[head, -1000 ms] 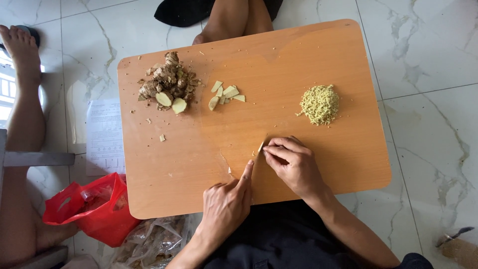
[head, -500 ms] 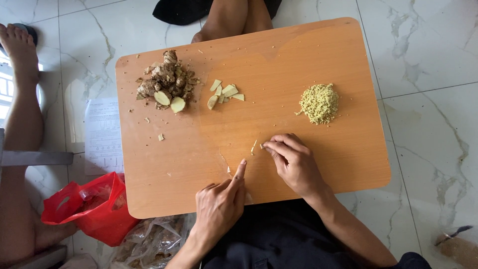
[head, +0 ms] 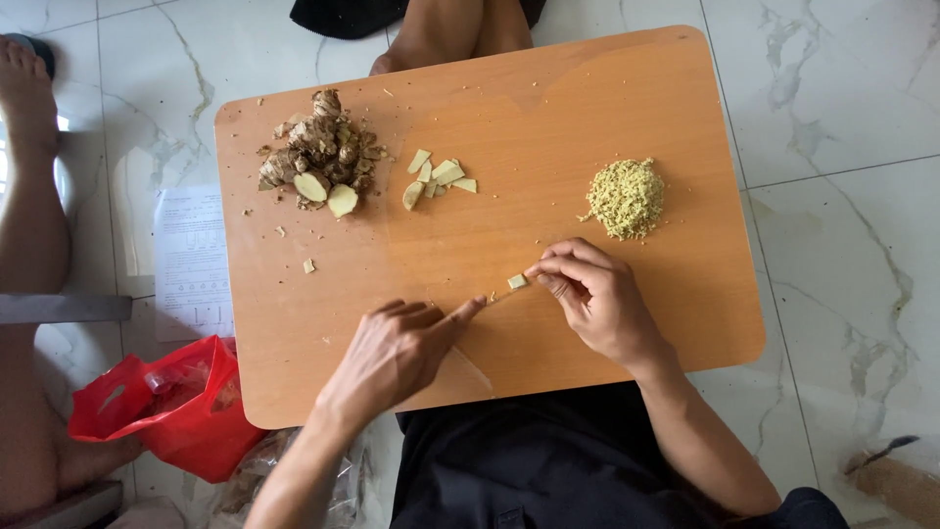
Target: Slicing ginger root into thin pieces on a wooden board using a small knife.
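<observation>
Ginger slice [head: 516,282]: small pale piece lying flat on the wooden board [head: 627,108], near-centre, just left of the right fingertips.
Right hand [head: 597,304]: rests on the board right of centre; fingers curled close together, tips bunched beside the slice, touching or nearly touching it; cannot tell whether it is pinched.
Left hand [head: 392,355]: lies on the near part of the board, left of the slice; forefinger stretched out toward it, other fingers folded under. A thin blade seems to run under the forefinger, but it is too faint to tell how it is held.
Minced pile [head: 627,198]: yellowish heap of finely chopped ginger, far side of the right hand, apart from it.
Cut slices [head: 439,178]: loose cluster of pale pieces, far centre of the board.
Ginger roots [head: 318,157]: knobbly brown heap at the far left, two cut faces showing, crumbs of peel around it.
Red plastic bag [head: 166,407]: on the tiled floor at the near left, beside the board.
Paper sheet [head: 191,260]: on the floor left of the board.
Another person's leg [head: 34,196]: bare, along the left edge.
</observation>
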